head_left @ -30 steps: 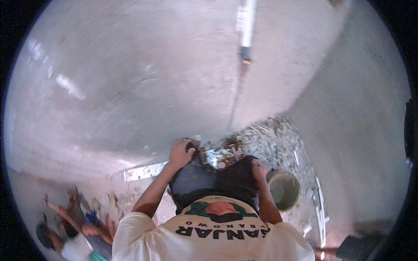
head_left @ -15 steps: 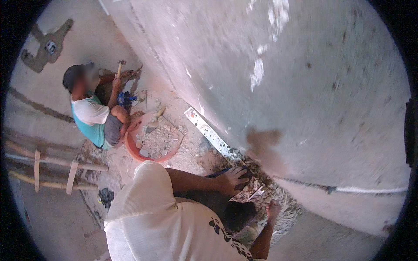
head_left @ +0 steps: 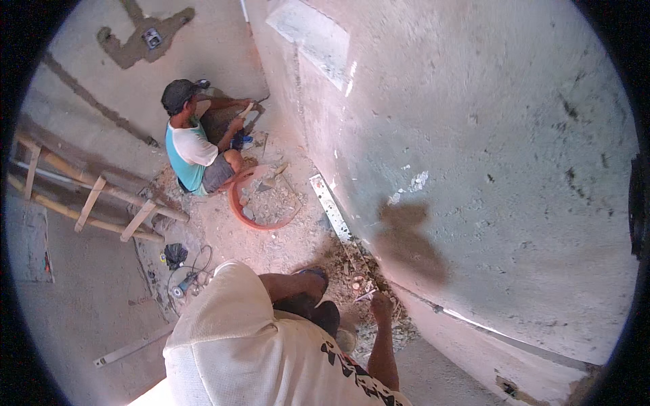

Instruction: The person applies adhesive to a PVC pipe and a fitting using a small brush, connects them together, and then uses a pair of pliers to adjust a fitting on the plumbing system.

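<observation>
My right hand (head_left: 382, 308) is closed beside the rubble strip at the wall's foot. A thin pale strip (head_left: 365, 296) lies against the rubble near its knuckles. Whether the fingers hold anything is hidden. My left forearm (head_left: 281, 287) reaches from the white sleeve toward my bent dark-clad knee (head_left: 326, 317) and a dark blue sandal (head_left: 313, 273). The left hand's fingers do not show clearly there. Broken rubble (head_left: 355, 267) lies between my feet and the wall. A long white paint-spotted board (head_left: 332, 211) lies along the wall just beyond.
A person (head_left: 196, 155) squats at the far left, holding a hammer (head_left: 246, 109) at the wall corner. Beside them stands an orange basin (head_left: 237, 206) with rubble. A bamboo ladder (head_left: 88, 186) lies left. A corded power tool (head_left: 181, 287) rests near a black bag (head_left: 175, 255).
My left hand, spread over the rubble by the board, has drawn back toward my knee. My closed right hand now appears nearer the pale strip. The view has shifted; the other person's hammer has lowered.
</observation>
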`<move>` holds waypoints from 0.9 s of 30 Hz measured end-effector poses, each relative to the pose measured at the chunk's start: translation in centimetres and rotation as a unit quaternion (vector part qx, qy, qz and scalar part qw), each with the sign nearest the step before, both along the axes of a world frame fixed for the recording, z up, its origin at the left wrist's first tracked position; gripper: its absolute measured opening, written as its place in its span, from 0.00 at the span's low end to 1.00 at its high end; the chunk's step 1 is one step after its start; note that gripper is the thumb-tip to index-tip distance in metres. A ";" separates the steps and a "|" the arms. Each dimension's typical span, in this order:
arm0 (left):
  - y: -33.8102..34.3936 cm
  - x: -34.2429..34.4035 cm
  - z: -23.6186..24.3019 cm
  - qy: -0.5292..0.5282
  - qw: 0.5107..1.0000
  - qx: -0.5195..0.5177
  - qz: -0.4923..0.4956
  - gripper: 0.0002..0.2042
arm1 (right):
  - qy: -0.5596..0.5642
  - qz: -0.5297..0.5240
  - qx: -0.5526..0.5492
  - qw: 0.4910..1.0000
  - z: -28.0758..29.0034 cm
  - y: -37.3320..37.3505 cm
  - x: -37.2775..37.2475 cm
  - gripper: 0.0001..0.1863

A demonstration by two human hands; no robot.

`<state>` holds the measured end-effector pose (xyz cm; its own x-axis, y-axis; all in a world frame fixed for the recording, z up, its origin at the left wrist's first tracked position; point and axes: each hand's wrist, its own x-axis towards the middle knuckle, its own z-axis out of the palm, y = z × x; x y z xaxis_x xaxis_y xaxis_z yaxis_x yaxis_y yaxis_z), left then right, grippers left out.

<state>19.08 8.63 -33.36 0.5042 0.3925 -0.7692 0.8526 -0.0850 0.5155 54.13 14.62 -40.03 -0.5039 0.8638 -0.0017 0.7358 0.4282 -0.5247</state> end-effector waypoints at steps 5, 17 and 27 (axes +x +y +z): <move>-3.5 -6.9 6.4 0.048 0.979 0.081 0.180 0.23 | -0.224 0.120 0.072 0.965 3.4 -3.0 5.5 0.12; -24.3 -10.0 4.5 0.148 0.853 0.075 0.495 0.23 | -0.481 0.261 -0.112 0.830 8.8 -12.1 5.8 0.07; -32.8 -8.2 7.9 0.083 0.728 0.097 0.673 0.18 | -0.398 0.329 0.014 0.856 7.8 -1.3 -7.8 0.15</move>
